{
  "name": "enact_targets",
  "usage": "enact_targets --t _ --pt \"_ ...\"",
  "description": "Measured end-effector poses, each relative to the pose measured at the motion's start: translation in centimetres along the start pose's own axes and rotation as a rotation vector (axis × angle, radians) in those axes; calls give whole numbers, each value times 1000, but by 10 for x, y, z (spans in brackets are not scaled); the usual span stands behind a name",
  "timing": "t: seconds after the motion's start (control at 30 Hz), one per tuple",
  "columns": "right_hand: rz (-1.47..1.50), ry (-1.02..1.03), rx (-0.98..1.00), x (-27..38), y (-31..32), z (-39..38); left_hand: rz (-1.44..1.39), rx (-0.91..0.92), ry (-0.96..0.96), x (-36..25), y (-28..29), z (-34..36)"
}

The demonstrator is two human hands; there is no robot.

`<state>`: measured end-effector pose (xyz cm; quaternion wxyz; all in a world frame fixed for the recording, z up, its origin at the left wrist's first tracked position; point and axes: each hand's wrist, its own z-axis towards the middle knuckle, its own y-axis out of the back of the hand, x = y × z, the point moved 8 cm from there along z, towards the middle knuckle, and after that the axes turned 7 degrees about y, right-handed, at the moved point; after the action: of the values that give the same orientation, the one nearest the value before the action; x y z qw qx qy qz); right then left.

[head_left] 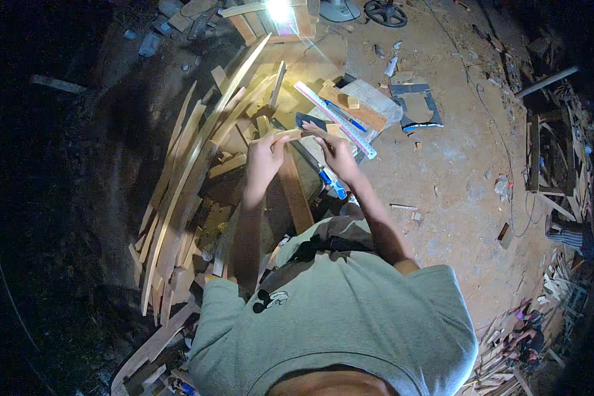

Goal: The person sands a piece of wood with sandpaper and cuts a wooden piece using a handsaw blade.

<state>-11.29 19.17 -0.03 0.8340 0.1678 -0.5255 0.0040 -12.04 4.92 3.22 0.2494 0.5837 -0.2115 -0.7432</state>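
My left hand (268,153) pinches a small pale wood piece (290,134) near the middle of the view. My right hand (332,150) grips its other end, some fingers partly extended; its fingertips are small and partly unclear. Beneath my hands lie a long dark bar with a blue fitting (333,185) and a brown board (296,198). Just beyond my right hand are a long white-and-pink ruler (323,109), a blue pen-like item (354,123) and a plank (369,113) with a small wood block (353,102) on it.
Long curved strips and offcuts (185,185) lie at the left. A bright lamp (278,10) stands on a wooden box ahead. A dark-edged cardboard piece (416,99) lies right of the tools. A wooden frame (533,155), trailing cables and scrap piles line the right side.
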Motion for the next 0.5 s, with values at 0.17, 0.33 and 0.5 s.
enact_targets --t 0.17,0.33,0.5 --pt "63 177 -1 56 -12 21 108 22 -46 3 0 3" --pt "-2 37 -64 -22 9 -4 139 68 16 -4 -6 2" --pt "69 102 17 54 -8 21 107 40 -32 11 -3 7"
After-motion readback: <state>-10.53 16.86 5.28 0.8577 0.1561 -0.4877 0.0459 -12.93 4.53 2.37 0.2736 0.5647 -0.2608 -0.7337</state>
